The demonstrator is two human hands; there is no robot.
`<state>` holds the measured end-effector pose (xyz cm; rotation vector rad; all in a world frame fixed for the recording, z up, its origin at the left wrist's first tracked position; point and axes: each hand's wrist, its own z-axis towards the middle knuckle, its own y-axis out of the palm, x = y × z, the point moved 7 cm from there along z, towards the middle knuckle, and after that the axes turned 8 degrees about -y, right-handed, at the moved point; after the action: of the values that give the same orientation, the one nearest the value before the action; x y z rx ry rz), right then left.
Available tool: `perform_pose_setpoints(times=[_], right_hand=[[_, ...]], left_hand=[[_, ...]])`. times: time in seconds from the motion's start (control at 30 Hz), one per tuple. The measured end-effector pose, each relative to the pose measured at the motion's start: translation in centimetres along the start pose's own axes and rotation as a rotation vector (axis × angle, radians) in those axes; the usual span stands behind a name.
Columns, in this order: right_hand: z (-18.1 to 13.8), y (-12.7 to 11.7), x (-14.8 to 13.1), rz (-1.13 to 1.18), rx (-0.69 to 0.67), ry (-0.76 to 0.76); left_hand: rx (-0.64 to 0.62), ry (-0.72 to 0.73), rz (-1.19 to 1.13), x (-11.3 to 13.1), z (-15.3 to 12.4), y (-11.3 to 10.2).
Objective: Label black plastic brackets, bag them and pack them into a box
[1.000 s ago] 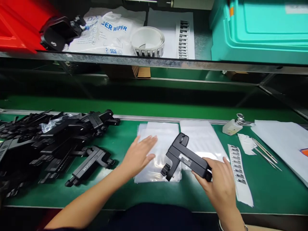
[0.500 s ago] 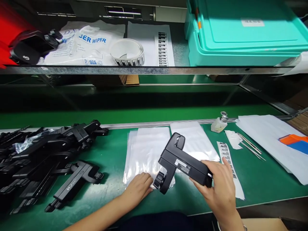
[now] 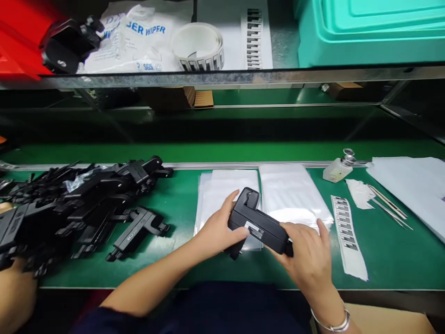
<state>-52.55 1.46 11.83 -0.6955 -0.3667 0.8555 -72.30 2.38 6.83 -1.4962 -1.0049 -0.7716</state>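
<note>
I hold a black plastic bracket (image 3: 259, 225) with a small white label in both hands, just above the green bench. My left hand (image 3: 217, 229) is wrapped round its left end, thumb up beside the part. My right hand (image 3: 308, 260) grips its right end from below. Under the part lies a stack of clear plastic bags (image 3: 222, 195), with a second stack (image 3: 292, 195) to its right.
A heap of the same black brackets (image 3: 79, 204) covers the bench's left side. Another person's hand (image 3: 14, 297) shows at the lower left. A barcode label strip (image 3: 346, 232), small bottle (image 3: 337, 169), tweezers (image 3: 387, 206) and white sheets (image 3: 413, 185) lie right. A shelf above carries a label roll (image 3: 198, 46) and teal bin (image 3: 368, 30).
My left hand left the edge of the bag stack and took hold of the bracket's left end. The bracket came lower and closer to the bags.
</note>
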Motion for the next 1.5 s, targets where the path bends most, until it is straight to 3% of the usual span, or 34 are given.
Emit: perform_pose_setpoints(times=[0.1, 0.2, 0.3, 0.4, 0.53, 0.73, 0.83, 0.93, 1.03, 1.27, 1.5], right_hand=[[-0.2, 1.1, -0.4, -0.009, -0.016, -0.021], [-0.8, 1.5, 0.5, 0.015, -0.041, -0.007], [-1.3, 0.9, 1.8, 0.012, -0.052, 0.017], [-1.4, -0.1, 2.9, 0.017, -0.041, 0.071], [-1.1, -0.9, 3.2, 0.016, -0.019, 0.105], [-0.6, -1.1, 3.2, 0.032, 0.004, 0.14], [-0.3, -0.9, 4.5, 0.163, -0.035, 0.313], [-0.5, 0.4, 6.0, 0.34, -0.206, 0.552], [-0.9, 1.5, 6.3, 0.445, -0.334, 0.675], [-0.4, 1.2, 4.9, 0.4, -0.313, 0.587], [-0.8, 1.3, 4.8, 0.342, -0.332, 0.572]], left_hand=[[-0.02, -0.091, 0.127, 0.8, 0.7, 0.5], [-0.061, 0.02, 0.009, 0.5, 1.2, 0.4], [-0.032, 0.061, -0.1, -1.9, 1.4, -0.2], [-0.02, 0.019, 0.164, -5.1, 1.1, 0.3], [-0.18, 0.17, 0.646, -7.7, -0.8, 3.0], [-0.148, 0.355, 0.873, -9.2, -2.6, 4.3], [-0.104, 0.372, 0.93, -10.0, -2.7, 4.6], [-0.071, 0.39, 0.976, -10.7, -2.8, 5.0], [-0.063, 0.438, 1.006, -10.9, -3.3, 5.5], [-0.184, 0.418, 1.053, -11.7, -5.2, 5.1], [-0.18, 0.4, 1.109, -13.0, -6.4, 4.4]])
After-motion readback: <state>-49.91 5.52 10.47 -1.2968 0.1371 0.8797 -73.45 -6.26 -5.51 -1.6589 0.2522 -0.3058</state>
